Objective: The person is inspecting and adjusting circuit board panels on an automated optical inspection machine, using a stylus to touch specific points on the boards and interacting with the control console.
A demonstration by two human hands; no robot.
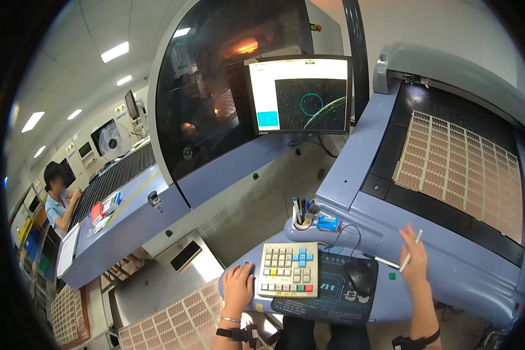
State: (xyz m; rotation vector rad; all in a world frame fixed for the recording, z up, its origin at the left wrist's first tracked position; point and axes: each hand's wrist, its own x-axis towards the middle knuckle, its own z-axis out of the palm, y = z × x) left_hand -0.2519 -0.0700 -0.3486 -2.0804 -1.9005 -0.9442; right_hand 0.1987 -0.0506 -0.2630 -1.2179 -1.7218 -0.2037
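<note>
My left hand (237,290) rests on the left edge of the blue console, fingers laid out beside a beige keypad (289,269) with coloured keys. A small dark part shows by its fingertips; I cannot make out what it is. To the right, my right hand (413,259) is raised over the console with a slim white pen-like stick (411,251) slanting between its fingers. Just left of that hand lies a white pen (380,260) with a dark end. A small green square (392,276) is below it. The black mouse (360,276) sits untouched on a dark mouse pad (326,309).
A pen holder (302,216) and a blue packet (328,223) stand behind the keypad. A monitor (300,96) shows a circle and a bright arc. Patterned copper-coloured panels (458,172) lie on the machine bed at right. A co-worker (58,198) sits far left.
</note>
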